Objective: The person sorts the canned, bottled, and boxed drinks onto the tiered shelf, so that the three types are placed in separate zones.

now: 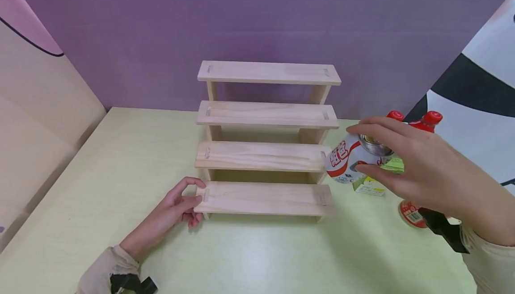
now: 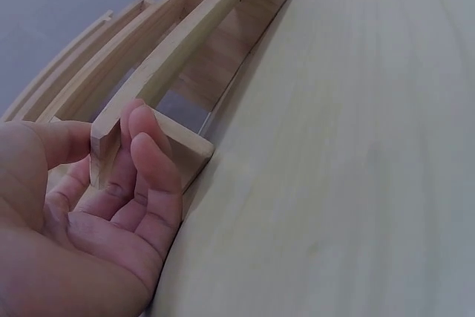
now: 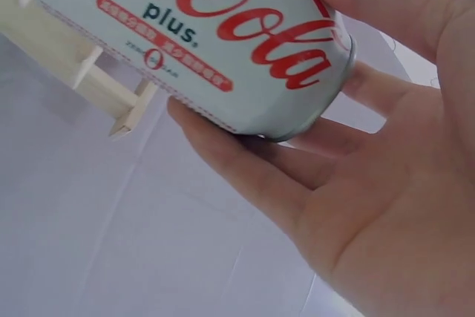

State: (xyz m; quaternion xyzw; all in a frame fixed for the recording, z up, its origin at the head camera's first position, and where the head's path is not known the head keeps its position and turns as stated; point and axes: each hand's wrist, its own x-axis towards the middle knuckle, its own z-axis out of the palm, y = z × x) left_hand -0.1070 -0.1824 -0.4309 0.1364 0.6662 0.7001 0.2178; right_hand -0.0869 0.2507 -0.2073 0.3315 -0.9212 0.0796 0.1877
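A purple backdrop [image 1: 120, 30] fills the far side, crossed by a faint level crease. In front spreads a pale yellow-green worktop [image 1: 80, 182], with a soft shadow on its near right part. A cream panel [image 1: 40, 115] closes the left side, below a pink sheet [image 1: 24, 10] edged by a thin black cord [image 1: 30, 43]; a black-and-white panel [image 1: 479, 90] stands at the right. Mid-worktop is a four-tier stepped wooden shelf [image 1: 265, 198], its highest tier farthest. The left hand's [image 1: 170, 211] fingers pinch the left end of its lowest board. The right hand's [image 1: 434, 164] fingers grip a white-and-red Coca-Cola Plus can [image 1: 346, 160], tilted and off the worktop, near the shelf's right side. Partly hidden by that hand are two red-capped bottles [image 1: 430, 122], a red container [image 1: 412, 213], perhaps a can, and a green carton [image 1: 370, 187].
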